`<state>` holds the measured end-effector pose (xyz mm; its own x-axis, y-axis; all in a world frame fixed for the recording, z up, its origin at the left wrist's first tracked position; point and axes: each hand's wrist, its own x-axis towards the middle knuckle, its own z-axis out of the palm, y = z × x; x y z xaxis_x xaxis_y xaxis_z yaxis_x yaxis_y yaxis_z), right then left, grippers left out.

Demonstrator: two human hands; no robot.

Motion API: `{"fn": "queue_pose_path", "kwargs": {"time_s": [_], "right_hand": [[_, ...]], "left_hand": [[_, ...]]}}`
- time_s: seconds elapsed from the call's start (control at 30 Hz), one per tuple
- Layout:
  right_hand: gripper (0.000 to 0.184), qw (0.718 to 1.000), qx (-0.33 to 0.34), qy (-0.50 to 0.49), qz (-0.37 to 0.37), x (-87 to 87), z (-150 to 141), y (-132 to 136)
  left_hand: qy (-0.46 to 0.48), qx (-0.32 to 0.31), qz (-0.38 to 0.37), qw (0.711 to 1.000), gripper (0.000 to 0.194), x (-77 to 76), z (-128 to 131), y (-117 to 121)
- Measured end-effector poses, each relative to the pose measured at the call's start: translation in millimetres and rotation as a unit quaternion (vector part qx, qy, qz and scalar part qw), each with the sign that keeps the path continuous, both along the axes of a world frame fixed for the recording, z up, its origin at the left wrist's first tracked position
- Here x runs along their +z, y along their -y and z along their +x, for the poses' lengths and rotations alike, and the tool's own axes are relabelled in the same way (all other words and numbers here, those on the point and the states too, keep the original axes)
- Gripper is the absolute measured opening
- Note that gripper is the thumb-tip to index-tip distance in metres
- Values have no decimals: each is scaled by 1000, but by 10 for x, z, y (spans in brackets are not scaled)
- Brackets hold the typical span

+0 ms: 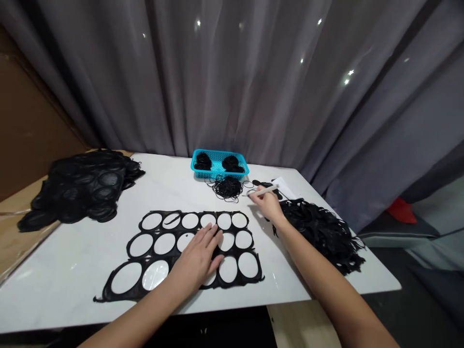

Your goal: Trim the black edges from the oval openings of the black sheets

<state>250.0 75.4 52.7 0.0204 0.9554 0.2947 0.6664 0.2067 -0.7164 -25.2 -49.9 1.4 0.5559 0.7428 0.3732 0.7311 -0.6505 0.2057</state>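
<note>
A black sheet of rubber-like material with rows of round holes point(147, 258) lies flat on the white table. My left hand point(197, 256) rests palm down on its middle, fingers stretched out, covering some of the holes. My right hand point(266, 204) is closed around a pale pen-like tool with a thin tip point(267, 190), held just beyond the sheet's far right corner. Close to the tool's tip is a loose heap of thin black rings point(227, 187). Small flat black pieces point(263, 183) lie behind my right hand, partly hidden by it.
A blue plastic basket point(217, 154) holding two bunches of black rings stands at the table's back. Stacked black sheets point(83, 186) lie at left, beside cardboard point(32, 116). Torn black scraps point(322, 232) are piled under my right forearm's side. A grey curtain point(232, 72) hangs behind.
</note>
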Motion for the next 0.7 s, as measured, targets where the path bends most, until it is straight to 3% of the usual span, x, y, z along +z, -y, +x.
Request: {"fn": "queue_pose_path", "kwargs": {"time_s": [0.17,0.3,0.7], "right_hand": [[24,977,149,-93,-126,-171,-400,703],[17,966,197,-91,-139,-262,-584,1087],[10,977,192,-50,-79,-371,-616,1240]], "left_hand": [[-17,-24,15,999,41,-42,4,337],[-10,-19,23,999,45,-170,6,438],[-7,-8,4,1000,48,-218,5,434]]}}
